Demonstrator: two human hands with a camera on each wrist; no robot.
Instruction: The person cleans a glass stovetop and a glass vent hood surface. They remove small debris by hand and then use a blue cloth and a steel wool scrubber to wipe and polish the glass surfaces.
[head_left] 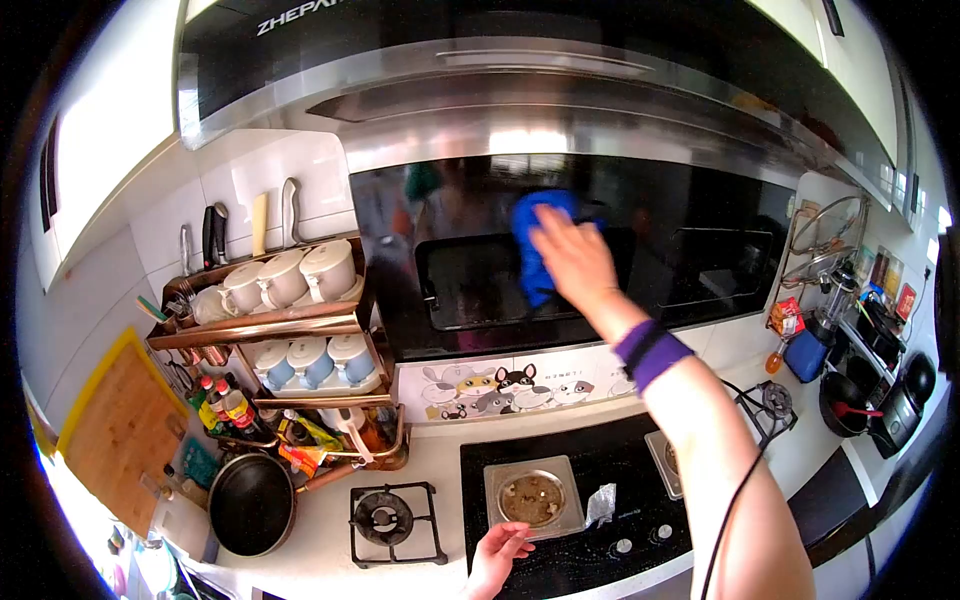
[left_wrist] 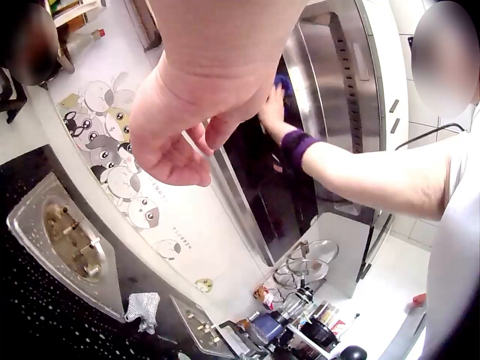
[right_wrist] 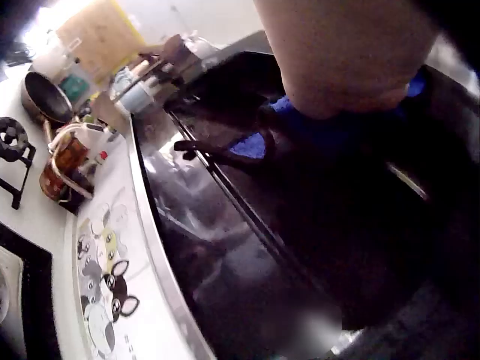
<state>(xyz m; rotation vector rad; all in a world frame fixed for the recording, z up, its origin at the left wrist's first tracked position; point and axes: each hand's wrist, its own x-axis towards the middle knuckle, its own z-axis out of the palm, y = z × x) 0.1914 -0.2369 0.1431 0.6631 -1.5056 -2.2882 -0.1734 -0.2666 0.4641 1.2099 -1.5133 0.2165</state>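
My right hand (head_left: 577, 258) presses a blue cloth (head_left: 534, 272) against the glossy black front panel (head_left: 690, 215) of the range hood, fingers stretched over the cloth. A purple band (head_left: 652, 357) circles that wrist. The right wrist view shows bits of the blue cloth (right_wrist: 249, 145) beside the hand, most of it dark or covered. Low over the front of the black cooktop (head_left: 590, 465), my left hand (head_left: 497, 557) hangs with loosely curled fingers and nothing in them. Nearest to it is a square metal burner tray (head_left: 570, 500).
Crumpled foil (head_left: 601, 505) lies on the cooktop. To the left stand a black frying pan (head_left: 252, 505), a pan support (head_left: 398, 525) and a rack (head_left: 320, 322) of lidded jars and bottles. Pot lids (head_left: 825, 235) and a wok (head_left: 845, 402) are at right. A black cable (head_left: 740, 490) runs along my right arm.
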